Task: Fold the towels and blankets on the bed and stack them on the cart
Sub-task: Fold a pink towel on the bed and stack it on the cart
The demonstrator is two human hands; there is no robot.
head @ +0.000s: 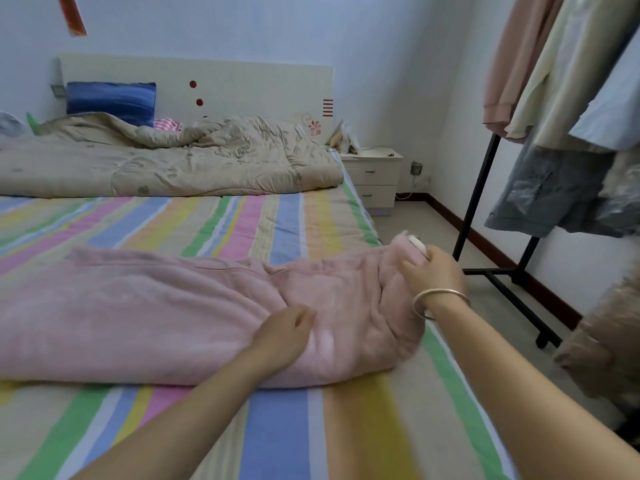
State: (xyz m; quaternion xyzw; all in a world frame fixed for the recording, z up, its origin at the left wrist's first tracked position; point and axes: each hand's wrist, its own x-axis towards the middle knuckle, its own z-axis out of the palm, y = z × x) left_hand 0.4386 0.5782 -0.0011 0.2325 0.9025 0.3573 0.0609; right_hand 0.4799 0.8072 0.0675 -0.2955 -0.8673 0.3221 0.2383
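A pink fleece blanket point(145, 313) lies folded lengthwise across the striped bed sheet point(277, 431). My left hand point(285, 329) rests on the blanket near its right end, fingers loosely curled into the fabric. My right hand point(431, 271), with a metal bangle on the wrist, grips the blanket's right end, which is lifted and bunched at the bed's edge. A crumpled beige quilt point(166, 161) lies farther up the bed. No cart is in view.
A blue pillow point(110, 102) leans on the headboard point(242, 88). A nightstand point(375, 174) stands right of the bed. A black clothes rack point(498, 268) with hanging garments point(561, 98) stands on the floor at right.
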